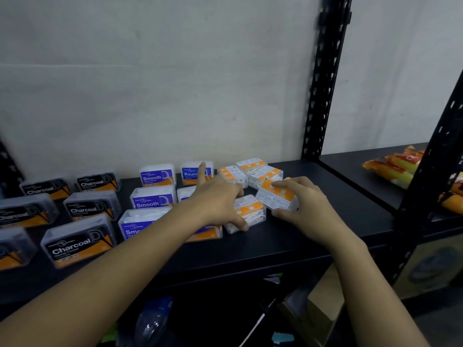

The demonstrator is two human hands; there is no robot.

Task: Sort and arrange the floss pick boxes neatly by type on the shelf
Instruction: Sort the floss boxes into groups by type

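On the black shelf (288, 236) stand several black Charcoal boxes (77, 244) at the left and several blue Smooth boxes (152, 200) in the middle, with a blue Round box (194, 172) behind them. Orange-and-white boxes (265, 175) lie at the back right. My right hand (303, 204) grips one orange-and-white box (276, 196), tilted above the shelf. My left hand (218, 199) holds another orange-and-white box (250, 211) that rests on the shelf, thumb at its front, index finger pointing up. My left forearm hides part of the front blue boxes.
A black perforated upright (323, 78) rises at the shelf's back right against a white wall. Orange and yellow snack packets (395, 169) lie on the neighbouring shelf to the right. Below the shelf are a cardboard box (323, 304) and plastic-wrapped items.
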